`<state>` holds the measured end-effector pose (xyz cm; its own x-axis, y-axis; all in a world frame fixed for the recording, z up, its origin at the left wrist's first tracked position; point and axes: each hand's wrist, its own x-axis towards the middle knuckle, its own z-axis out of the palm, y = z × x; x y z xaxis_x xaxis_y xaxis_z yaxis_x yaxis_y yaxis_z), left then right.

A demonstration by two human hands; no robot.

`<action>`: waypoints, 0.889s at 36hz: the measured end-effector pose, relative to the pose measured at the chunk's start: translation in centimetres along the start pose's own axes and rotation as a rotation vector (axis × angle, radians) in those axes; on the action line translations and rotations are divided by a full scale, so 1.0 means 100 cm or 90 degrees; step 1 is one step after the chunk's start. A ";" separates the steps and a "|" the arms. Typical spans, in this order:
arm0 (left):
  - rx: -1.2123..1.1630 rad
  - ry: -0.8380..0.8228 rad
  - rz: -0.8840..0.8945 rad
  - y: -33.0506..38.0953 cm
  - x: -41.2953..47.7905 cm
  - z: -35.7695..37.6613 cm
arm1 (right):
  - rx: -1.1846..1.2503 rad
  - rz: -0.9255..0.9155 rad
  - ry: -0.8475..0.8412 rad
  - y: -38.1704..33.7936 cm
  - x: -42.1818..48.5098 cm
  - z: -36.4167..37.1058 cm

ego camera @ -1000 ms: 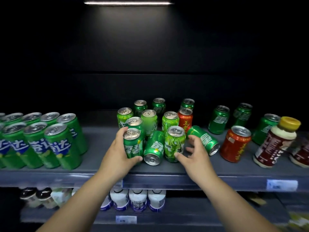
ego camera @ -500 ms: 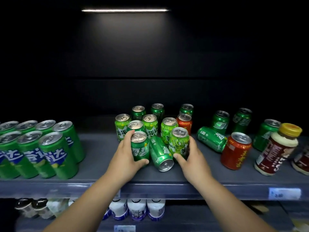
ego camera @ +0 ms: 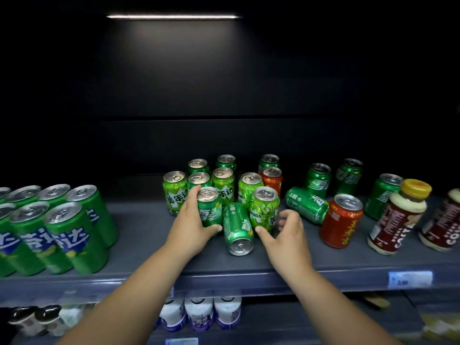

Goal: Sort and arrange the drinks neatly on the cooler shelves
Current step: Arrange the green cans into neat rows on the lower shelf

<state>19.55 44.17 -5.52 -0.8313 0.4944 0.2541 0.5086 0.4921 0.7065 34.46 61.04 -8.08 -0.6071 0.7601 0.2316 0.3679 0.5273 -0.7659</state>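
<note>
Left hand (ego camera: 191,225) is wrapping its fingers round an upright dark green can (ego camera: 209,207) near the front of the shelf (ego camera: 139,235), probably squaring it up. Right hand (ego camera: 286,235) is curling beside the light green can (ego camera: 265,210); can't tell if it's actually gripping. A tipped can (ego camera: 237,227) is lying between them, blocking a tidy row. Labels on the back cans (ego camera: 226,161) are getting lost in the dark.
</note>
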 end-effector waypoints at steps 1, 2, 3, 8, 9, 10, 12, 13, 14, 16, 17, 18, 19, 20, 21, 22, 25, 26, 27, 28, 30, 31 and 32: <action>0.000 0.003 0.002 0.000 0.000 0.001 | -0.006 -0.013 0.008 0.000 -0.002 0.000; 0.001 0.004 0.005 -0.001 0.000 0.001 | -0.018 -0.031 0.009 0.001 -0.005 -0.001; 0.000 0.005 0.006 -0.001 0.000 0.001 | -0.034 -0.050 0.005 0.001 -0.008 -0.001; -0.008 0.007 0.006 -0.001 -0.003 0.001 | -0.091 -0.112 -0.055 0.000 -0.015 -0.002; -0.008 0.008 0.006 -0.001 -0.004 0.001 | -0.097 -0.117 -0.070 -0.001 -0.015 -0.003; -0.009 0.009 0.007 -0.001 -0.006 0.001 | -0.102 -0.122 -0.086 -0.002 -0.016 -0.004; -0.008 0.013 0.010 -0.001 -0.009 0.000 | -0.114 -0.143 -0.123 -0.004 -0.016 -0.006; -0.010 0.013 0.012 -0.001 -0.012 -0.001 | -0.122 -0.165 -0.142 -0.005 -0.017 -0.007; -0.013 0.012 0.016 -0.002 -0.014 -0.001 | -0.134 -0.197 -0.159 -0.005 -0.018 -0.008; -0.019 0.009 0.021 -0.002 -0.018 -0.004 | -0.168 -0.272 -0.196 -0.005 -0.021 -0.009; -0.019 0.009 0.022 -0.003 -0.020 -0.005 | -0.190 -0.305 -0.213 -0.006 -0.022 -0.010; -0.018 0.009 0.022 -0.003 -0.022 -0.007 | -0.209 -0.327 -0.232 -0.007 -0.022 -0.011; -0.017 0.007 0.018 -0.004 -0.025 -0.009 | -0.222 -0.342 -0.251 -0.007 -0.022 -0.011; -0.019 0.007 0.015 -0.005 -0.027 -0.011 | -0.228 -0.353 -0.267 -0.007 -0.021 -0.011; -0.022 0.009 0.011 -0.006 -0.029 -0.013 | -0.229 -0.365 -0.275 -0.007 -0.020 -0.009; -0.025 0.010 0.007 -0.006 -0.030 -0.015 | -0.223 -0.373 -0.276 -0.007 -0.020 -0.007; -0.025 0.018 -0.010 -0.010 -0.036 -0.023 | -0.158 -0.388 -0.236 -0.006 -0.018 0.004; -0.022 0.022 -0.014 -0.011 -0.038 -0.026 | -0.140 -0.391 -0.224 -0.006 -0.017 0.007; -0.017 0.027 -0.018 -0.013 -0.040 -0.029 | -0.129 -0.393 -0.220 -0.008 -0.016 0.010; -0.012 0.032 -0.020 -0.015 -0.043 -0.032 | -0.123 -0.391 -0.221 -0.011 -0.016 0.012; -0.004 0.044 -0.024 -0.020 -0.046 -0.039 | -0.123 -0.387 -0.223 -0.018 -0.016 0.015; -0.001 0.050 -0.029 -0.023 -0.048 -0.043 | -0.128 -0.386 -0.225 -0.022 -0.016 0.017; 0.001 0.055 -0.036 -0.026 -0.050 -0.047 | -0.134 -0.389 -0.231 -0.026 -0.017 0.019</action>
<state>21.34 37.06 -5.50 -0.8745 0.4029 0.2700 0.4613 0.5188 0.7198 33.26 57.65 -7.66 -0.9280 0.1538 0.3392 -0.0047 0.9058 -0.4236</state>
